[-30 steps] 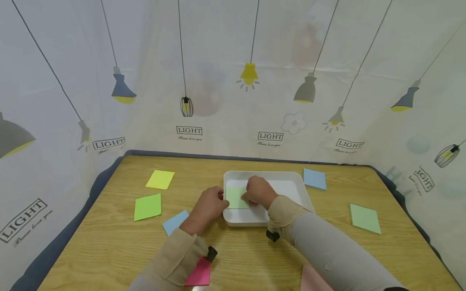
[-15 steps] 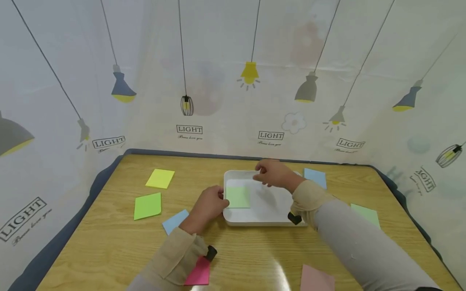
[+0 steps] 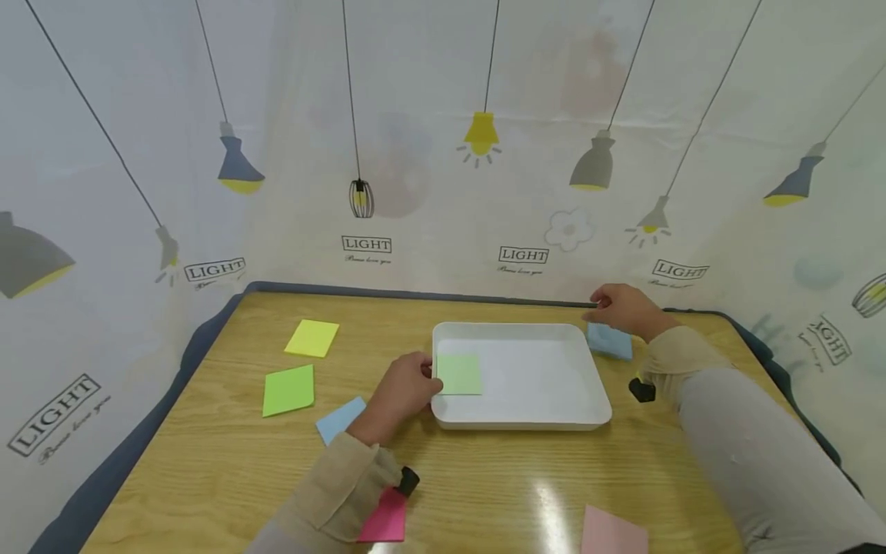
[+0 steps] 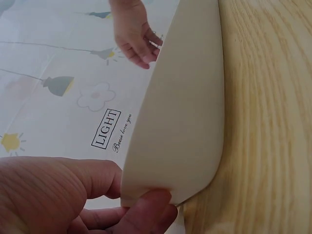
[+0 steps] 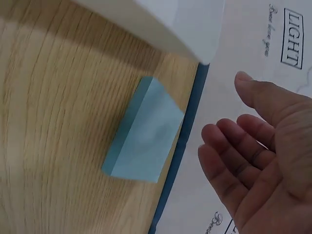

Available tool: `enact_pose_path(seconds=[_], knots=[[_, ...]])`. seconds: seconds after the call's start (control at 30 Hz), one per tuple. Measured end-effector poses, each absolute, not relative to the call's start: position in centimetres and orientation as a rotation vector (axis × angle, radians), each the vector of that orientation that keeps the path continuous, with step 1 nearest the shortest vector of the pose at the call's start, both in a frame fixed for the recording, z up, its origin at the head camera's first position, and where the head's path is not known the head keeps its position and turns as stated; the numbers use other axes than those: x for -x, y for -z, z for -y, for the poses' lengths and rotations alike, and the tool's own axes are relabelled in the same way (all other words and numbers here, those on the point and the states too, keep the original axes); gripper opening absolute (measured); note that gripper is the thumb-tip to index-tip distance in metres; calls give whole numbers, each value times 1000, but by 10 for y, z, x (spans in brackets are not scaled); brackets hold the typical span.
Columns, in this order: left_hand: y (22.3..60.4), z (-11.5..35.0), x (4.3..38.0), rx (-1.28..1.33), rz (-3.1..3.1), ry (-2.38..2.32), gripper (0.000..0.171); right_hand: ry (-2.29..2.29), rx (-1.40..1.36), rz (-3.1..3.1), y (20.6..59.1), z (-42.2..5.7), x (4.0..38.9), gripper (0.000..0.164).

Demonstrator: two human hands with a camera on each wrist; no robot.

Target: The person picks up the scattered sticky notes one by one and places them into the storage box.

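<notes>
My left hand pinches the left wall of a white rectangular tray between thumb and fingers; the left wrist view shows the grip on the tray wall close up. Flat inside the tray, at its left end, lies a pale green sticky note pad. Beyond the tray's right side my right hand hovers near a blue sticky note pad, fingers loosely bent and holding nothing. In the right wrist view the thick blue pad lies on the wood, apart from the fingertips.
Left of the tray lie a yellow pad, a bright green pad and a blue pad, partly behind my left arm. Nearer are a magenta pad and a pink pad. A patterned curtain borders the wooden table.
My right hand has left the pale green pad in the tray and moved right and back to the blue pad. My left hand keeps its hold on the tray.
</notes>
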State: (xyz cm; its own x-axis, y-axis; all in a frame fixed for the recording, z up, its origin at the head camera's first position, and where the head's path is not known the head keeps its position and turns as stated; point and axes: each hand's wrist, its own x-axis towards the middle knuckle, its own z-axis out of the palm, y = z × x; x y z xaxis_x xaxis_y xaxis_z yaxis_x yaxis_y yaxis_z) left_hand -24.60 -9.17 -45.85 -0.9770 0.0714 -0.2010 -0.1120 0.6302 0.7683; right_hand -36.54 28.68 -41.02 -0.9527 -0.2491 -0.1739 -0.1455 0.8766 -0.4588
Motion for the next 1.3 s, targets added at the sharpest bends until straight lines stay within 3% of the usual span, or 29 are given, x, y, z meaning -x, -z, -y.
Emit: enact_pose_path(seconds=[0.43, 0.83, 1.07, 1.3], knots=[[461, 90, 247, 52, -2634, -1256, 37, 264, 330, -2681, 437, -322, 374, 105], [461, 91, 247, 69, -2633, -1232, 37, 282, 399, -2684, 450, -320, 378, 100], [463, 91, 246, 67, -2632, -1245, 37, 264, 405, -2689, 456, -320, 382, 106], [459, 91, 246, 68, -2646, -1233, 37, 238, 373, -2722, 460, -324, 381, 97]])
